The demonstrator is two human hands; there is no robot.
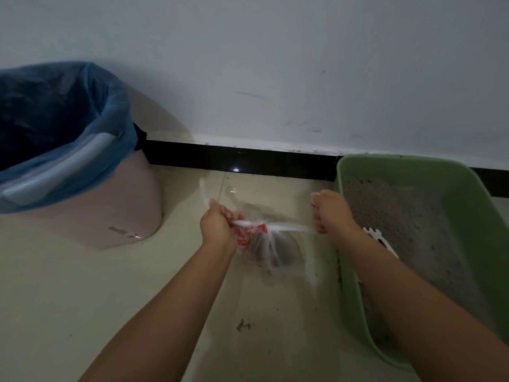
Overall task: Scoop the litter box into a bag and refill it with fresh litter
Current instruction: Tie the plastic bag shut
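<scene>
Plastic bag point(271, 250) hung over the floor beside the green litter box point(465, 216) | my left hand point(217, 227) and right hand point(330, 210) fists clamped on its handles, pulled apart | step: knotting waste bag, I judged | next: bin point(91, 216), then fresh litter

Dim white wall point(275, 64), black skirting point(234, 158), glossy pale tiled floor point(82, 299).

clear plastic bag point(271, 250) with red print, dark contents inside, hangs low over floor, its white handles pulled taut sideways, blurred. green litter box point(413, 168) just right of bag, against wall, holds grey litter point(407, 216). white slotted scoop point(381, 241) lies on litter near box's left wall.
</scene>
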